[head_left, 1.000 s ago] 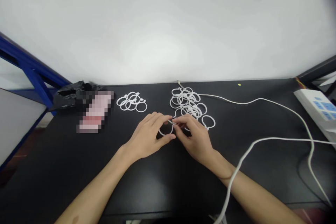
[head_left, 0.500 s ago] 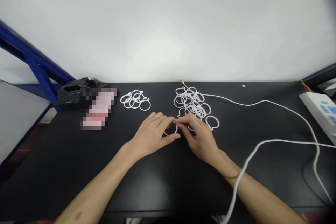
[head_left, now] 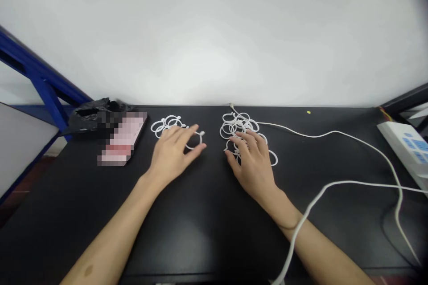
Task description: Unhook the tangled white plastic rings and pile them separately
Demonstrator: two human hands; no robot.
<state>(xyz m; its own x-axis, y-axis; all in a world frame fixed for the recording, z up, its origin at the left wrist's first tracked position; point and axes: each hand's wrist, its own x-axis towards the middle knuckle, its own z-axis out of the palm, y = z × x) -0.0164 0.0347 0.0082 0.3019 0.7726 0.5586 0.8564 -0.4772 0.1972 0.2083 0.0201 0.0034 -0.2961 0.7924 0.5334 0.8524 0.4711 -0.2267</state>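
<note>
My left hand [head_left: 172, 153] has a thin white ring with a small tab [head_left: 202, 134] between its thumb and fingers. It is beside the smaller pile of similar white rings [head_left: 173, 120] and partly covers it. My right hand [head_left: 252, 160] reaches over the larger pile of white rings [head_left: 230, 130], fingers apart and bent downward. The fingertips are at the pile's near side, and I cannot make out any ring held in them. Part of this pile is hidden under the hand.
A black table [head_left: 200, 231] meets a pale wall. At left lie a crumpled black plastic bag [head_left: 88, 118] and a pixelated pink object [head_left: 123, 138]. A white cable [head_left: 351, 182] loops across my right forearm. A white device with blue buttons [head_left: 404, 144] stands at right.
My hands have moved apart. The left has carried the white ring leftward to the smaller pile; the right has let go of it and spread over the larger pile.
</note>
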